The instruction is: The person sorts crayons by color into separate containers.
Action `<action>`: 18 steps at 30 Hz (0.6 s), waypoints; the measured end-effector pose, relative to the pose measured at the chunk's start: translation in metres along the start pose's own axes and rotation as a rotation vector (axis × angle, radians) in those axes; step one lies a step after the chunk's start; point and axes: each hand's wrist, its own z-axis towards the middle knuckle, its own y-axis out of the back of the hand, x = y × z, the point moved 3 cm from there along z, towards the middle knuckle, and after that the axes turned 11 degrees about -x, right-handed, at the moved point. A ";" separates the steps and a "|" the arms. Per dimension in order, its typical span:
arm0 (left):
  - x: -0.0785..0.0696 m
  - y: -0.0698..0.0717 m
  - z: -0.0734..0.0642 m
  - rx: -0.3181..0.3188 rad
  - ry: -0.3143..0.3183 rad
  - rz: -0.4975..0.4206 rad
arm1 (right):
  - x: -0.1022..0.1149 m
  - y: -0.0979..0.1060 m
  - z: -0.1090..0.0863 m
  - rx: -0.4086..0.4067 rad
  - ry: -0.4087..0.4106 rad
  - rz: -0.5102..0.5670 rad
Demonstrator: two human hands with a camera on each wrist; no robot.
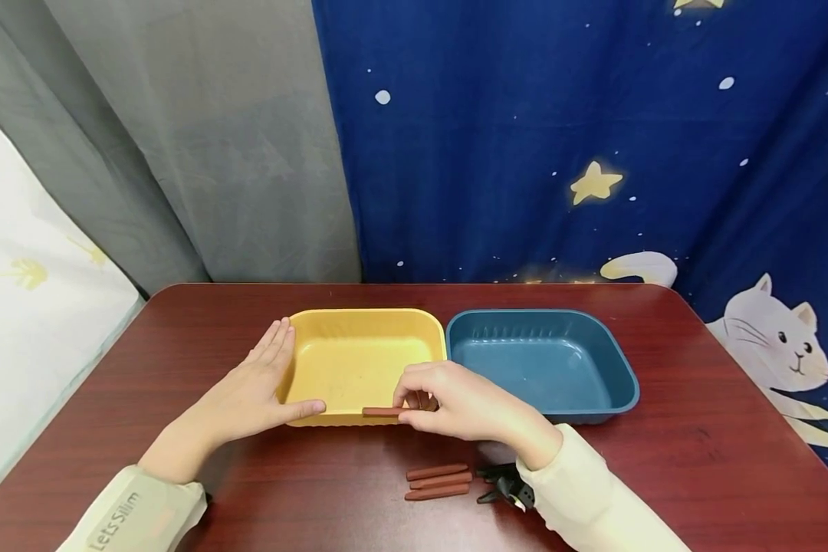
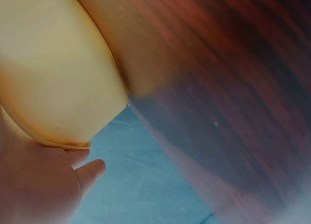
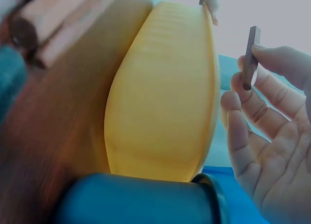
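Over the front rim of the yellow bin (image 1: pixel 359 360), my right hand (image 1: pixel 448 399) pinches a short reddish-brown stick (image 1: pixel 381 412) between thumb and fingers. In the right wrist view the same stick (image 3: pixel 250 59) looks slim and straight-sided, and the other fingers curve loosely below it. My left hand (image 1: pixel 255 395) rests against the bin's left side, fingers straight along the rim and thumb at the front edge. The left wrist view shows only part of that hand (image 2: pixel 43 185) at the bin's edge. Several similar sticks (image 1: pixel 438 482) lie side by side on the table before the bins.
A dark blue bin (image 1: pixel 545 368) stands right beside the yellow one. Near my right sleeve, a small black object (image 1: pixel 507 487) sits by the sticks, partly hidden. The reddish wooden table (image 1: pixel 303 491) backs onto grey and blue curtains (image 1: pixel 524 153).
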 end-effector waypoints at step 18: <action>-0.001 0.002 0.000 -0.003 -0.003 -0.001 | -0.021 -0.016 0.046 0.023 -0.101 0.015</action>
